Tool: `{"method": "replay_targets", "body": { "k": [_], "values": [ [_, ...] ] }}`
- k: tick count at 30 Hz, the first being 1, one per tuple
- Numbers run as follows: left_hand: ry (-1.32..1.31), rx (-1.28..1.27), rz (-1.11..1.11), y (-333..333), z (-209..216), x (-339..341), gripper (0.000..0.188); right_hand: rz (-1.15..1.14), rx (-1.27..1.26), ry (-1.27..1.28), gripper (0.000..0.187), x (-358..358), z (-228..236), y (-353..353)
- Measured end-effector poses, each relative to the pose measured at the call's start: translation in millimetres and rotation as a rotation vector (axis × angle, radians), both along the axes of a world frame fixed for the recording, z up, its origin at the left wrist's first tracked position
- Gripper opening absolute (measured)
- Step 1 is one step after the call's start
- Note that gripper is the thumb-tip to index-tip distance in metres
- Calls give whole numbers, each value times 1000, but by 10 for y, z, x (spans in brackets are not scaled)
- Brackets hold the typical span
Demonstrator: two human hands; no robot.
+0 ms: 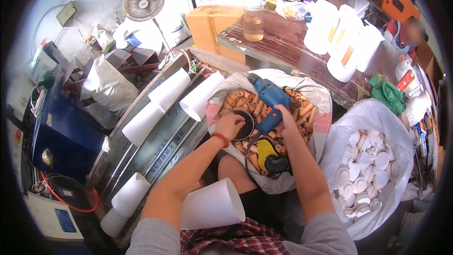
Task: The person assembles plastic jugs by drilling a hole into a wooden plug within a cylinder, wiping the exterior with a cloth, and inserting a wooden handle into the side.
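A blue power drill [271, 95] lies over a sack of short brown wooden pieces [304, 108], its body pointing away from me. My right hand [287, 122] is wrapped round the drill's grip. My left hand [230, 126] dips its fingertips, pressed together, into a small round dark container [244, 130] resting on the wooden pieces. What those fingertips hold, if anything, is too small to make out. A white plastic cylinder [207, 208] rests on its side on my lap, its wide end facing right. The drill's cable hangs down beside a yellow and black item [269, 153] in the sack.
Several white cylinders [141, 125] lie on a metal rack to the left. At right stands a clear bag of white discs [361, 184]. A dark table [292, 35] beyond the sack holds a jar [254, 21] and white jugs with brown handles [347, 56]. Another person is at far right.
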State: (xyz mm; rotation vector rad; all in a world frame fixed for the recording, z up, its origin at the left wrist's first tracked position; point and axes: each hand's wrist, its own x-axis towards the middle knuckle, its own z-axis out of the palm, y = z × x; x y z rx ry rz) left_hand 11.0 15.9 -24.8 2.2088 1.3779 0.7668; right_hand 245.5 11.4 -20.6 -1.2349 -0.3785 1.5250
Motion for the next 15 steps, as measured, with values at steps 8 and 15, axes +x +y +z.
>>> {"method": "replay_targets", "body": {
  "k": [8, 15],
  "values": [
    [-608, -560, 105, -399, 555, -600, 20, -71, 169, 290, 33, 107, 12, -136],
    [-1067, -832, 350, -1303, 540, -1837, 15, 164, 130, 1, 35, 173, 770, -1357]
  ]
}}
